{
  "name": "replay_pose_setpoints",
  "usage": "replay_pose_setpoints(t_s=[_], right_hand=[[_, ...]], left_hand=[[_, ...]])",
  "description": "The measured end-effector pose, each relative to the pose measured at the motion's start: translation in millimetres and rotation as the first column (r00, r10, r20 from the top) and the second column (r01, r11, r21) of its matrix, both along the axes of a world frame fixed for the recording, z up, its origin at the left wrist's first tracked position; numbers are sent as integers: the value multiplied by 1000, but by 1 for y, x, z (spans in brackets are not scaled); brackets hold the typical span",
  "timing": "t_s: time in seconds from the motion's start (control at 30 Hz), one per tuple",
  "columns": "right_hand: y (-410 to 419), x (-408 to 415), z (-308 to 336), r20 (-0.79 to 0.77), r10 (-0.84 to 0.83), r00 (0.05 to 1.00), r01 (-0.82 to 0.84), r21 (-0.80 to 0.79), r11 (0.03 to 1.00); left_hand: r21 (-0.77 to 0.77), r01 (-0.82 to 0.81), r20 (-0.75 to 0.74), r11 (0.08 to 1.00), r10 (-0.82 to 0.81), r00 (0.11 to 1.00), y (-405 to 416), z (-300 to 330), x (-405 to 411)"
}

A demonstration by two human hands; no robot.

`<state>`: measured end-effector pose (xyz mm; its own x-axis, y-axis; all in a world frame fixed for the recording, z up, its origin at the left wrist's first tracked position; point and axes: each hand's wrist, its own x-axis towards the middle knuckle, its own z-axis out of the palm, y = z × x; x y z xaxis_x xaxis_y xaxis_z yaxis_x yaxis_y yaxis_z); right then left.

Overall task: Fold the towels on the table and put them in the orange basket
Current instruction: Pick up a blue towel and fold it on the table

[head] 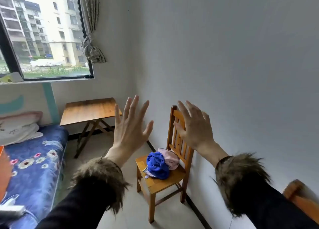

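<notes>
A wooden chair (161, 180) by the wall carries a crumpled blue towel (157, 165) and a pink towel (170, 158) (touching each other); the folding table (89, 110) stands near the bed (32, 161).

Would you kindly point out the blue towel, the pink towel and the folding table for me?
blue towel (157, 166), head view, middle of the bunched cloth on the chair seat.
pink towel (170, 159), head view, its crumpled top behind the blue one.
folding table (89, 110), head view, bare wooden top.
</notes>
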<state>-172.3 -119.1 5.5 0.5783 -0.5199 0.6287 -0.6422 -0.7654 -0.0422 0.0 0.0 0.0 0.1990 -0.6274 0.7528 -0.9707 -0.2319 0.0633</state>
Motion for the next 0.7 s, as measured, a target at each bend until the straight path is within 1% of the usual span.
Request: replay_pose_setpoints(t_s=[0.03,0.1,0.17,0.23,0.3,0.4,0.53,0.7], right_hand=[[-4,11,-13,-6,-5,1000,5,40,999],[-17,38,-50,-24,-9,1000,11,89,996],[-23,63,-91,-80,-8,997,22,172,985],[-29,87,-128,-101,-5,995,30,249,968],[-33,106,-155,-102,-17,995,49,316,948],[-43,131,-189,-166,-34,986,95,377,921],[-67,151,-225,-250,-49,967,158,439,884],[-128,169,-260,-298,-74,952,221,495,840]], left_hand=[[39,-21,-43,999,23,999,-4,-16,10],[106,-42,-79,994,50,996,-16,-57,36],[189,-12,-149,982,40,988,-25,-98,58],[261,29,-216,965,29,976,-34,-131,78],[308,65,-246,949,14,969,-43,-158,94],[387,118,-343,914,23,939,-57,-195,114],[448,183,-361,875,-10,932,-87,-227,137],[519,209,-363,829,-8,932,-150,-252,168]])
